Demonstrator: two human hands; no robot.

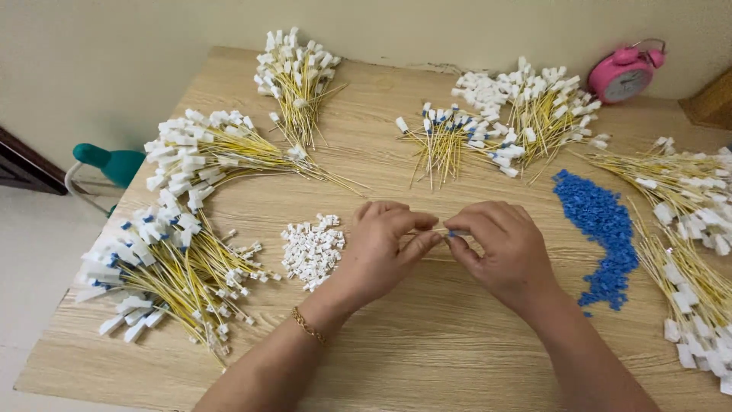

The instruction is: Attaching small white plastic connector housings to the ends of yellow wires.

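- Two hands meet at table (427, 343) centre: left hand (381, 248) and right hand (499, 248) pinch one thin yellow wire (435, 230) between fingertips.
- White connectors (313, 248) lie at nine o'clock, blue pieces (602, 229) at three.

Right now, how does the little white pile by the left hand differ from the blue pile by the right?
The white pile is a small, compact heap of blocky pieces; the blue pile is a larger, long curved strip of finer bits. White lies beside the left hand, blue beside the right hand. Both are loose on the wooden table.

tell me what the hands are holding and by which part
Left hand and right hand pinch one thin yellow wire between fingertips, the right at its blue-tipped end.
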